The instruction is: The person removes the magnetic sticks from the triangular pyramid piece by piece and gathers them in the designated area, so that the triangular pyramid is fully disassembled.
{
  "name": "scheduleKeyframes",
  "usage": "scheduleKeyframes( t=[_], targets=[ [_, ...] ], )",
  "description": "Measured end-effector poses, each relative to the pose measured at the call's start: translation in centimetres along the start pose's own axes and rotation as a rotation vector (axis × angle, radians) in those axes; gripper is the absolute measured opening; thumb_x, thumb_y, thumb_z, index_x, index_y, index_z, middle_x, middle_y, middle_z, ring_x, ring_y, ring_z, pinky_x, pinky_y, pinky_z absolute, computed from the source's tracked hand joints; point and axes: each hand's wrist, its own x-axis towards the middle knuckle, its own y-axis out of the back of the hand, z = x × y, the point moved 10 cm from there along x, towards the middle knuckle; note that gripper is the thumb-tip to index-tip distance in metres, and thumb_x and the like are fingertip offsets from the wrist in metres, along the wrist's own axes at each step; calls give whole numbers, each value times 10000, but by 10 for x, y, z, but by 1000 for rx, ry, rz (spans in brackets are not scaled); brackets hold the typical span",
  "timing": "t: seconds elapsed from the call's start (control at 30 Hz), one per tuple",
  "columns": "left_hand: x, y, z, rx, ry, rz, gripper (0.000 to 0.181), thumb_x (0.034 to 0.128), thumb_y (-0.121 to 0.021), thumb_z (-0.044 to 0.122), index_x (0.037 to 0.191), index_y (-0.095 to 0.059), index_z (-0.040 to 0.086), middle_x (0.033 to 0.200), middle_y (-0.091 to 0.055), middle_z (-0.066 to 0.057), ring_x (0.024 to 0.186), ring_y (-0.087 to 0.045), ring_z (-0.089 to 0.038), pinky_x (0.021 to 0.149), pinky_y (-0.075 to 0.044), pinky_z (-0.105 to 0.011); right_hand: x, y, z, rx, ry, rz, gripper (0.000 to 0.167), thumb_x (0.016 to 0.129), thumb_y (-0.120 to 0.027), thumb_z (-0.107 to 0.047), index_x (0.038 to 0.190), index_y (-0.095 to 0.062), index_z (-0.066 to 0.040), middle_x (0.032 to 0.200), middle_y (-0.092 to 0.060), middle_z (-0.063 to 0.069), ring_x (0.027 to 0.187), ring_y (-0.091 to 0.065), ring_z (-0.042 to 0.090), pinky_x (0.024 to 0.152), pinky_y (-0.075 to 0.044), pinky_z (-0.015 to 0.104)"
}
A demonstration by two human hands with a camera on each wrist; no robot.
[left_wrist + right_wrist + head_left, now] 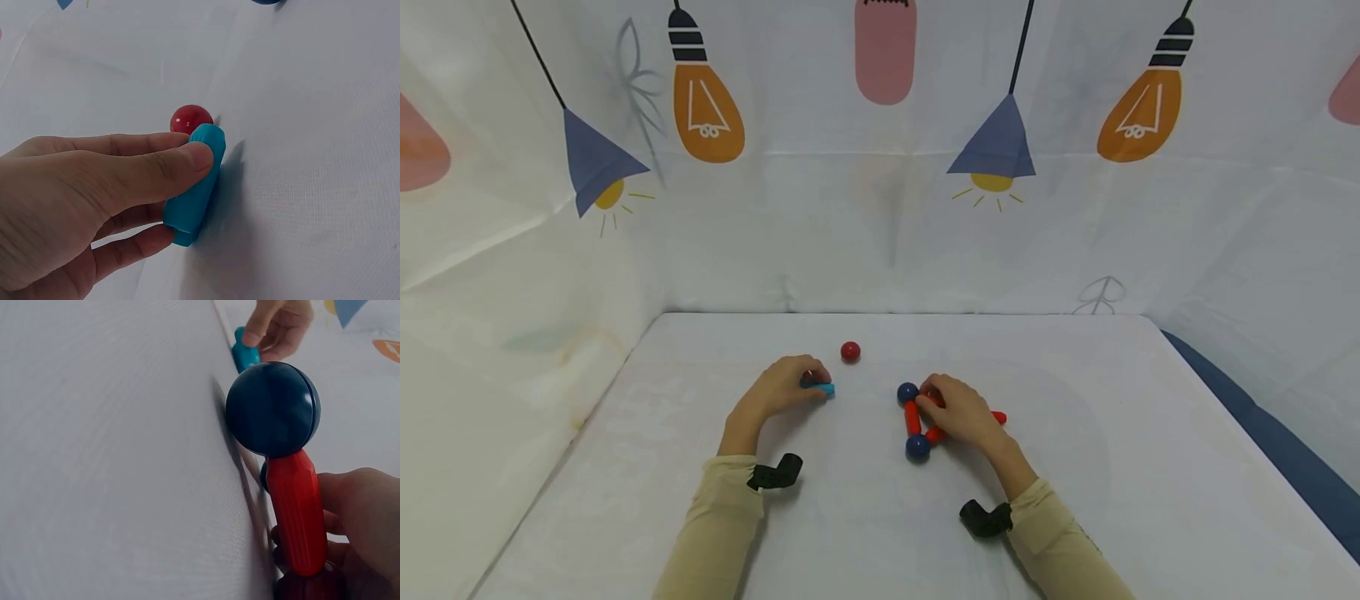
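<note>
My left hand (782, 387) pinches a light-blue ridged rod (197, 194) between thumb and fingers, just above the white table. Farther back a shiny red ball (850, 352) rests alone. On the right, my right hand (966, 412) grips a frame of red rods (912, 418) and balls, its fingers hiding part of it. One dark blue ball (907, 392) sits at the frame's far left corner and another dark blue ball (917, 447) at the near one. A dark red ball (312, 584) shows low in the right wrist view. One red rod end (999, 417) sticks out beyond the hand.
The white table (857, 517) ends at a printed white curtain (820, 233) at the back. Black wrist cameras (775, 472) project inward from both sleeves. Dark blue cloth (1247, 400) lies beyond the right edge.
</note>
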Motion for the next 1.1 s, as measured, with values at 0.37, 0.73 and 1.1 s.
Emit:
scheduleKeyframes(
  t=[0.37, 0.73, 1.1],
  targets=[
    [-1, 0, -7, 32, 36, -13, 176, 831, -723, 202, 992, -709, 134, 970, -647, 7, 943, -610, -192, 844, -491, -398, -1, 0, -2, 10, 23, -11, 190, 912, -616, -271, 1041, -616, -131, 830, -560, -9, 755, -486, 136, 660, -401, 278],
    [-2, 0, -9, 66, 19, 14, 158, 831, -723, 196, 984, -704, 162, 971, -617, 18, 962, -587, -191, 838, -486, -438, -1, -3, 0, 15, -4, -32, 207, 915, -614, -280, 1061, -607, -134, 828, -548, -5, 756, -486, 149, 655, -400, 276],
    [-1, 2, -7, 111, 5, 49, 152, 836, -717, 186, 983, -681, 170, 991, -598, -20, 986, -550, -219, 821, -483, -486, 1, -6, 0, -3, 28, -77, 210, 931, -589, -288, 1079, -605, -139, 867, -562, -16, 781, -493, 137, 686, -418, 282]
  ],
)
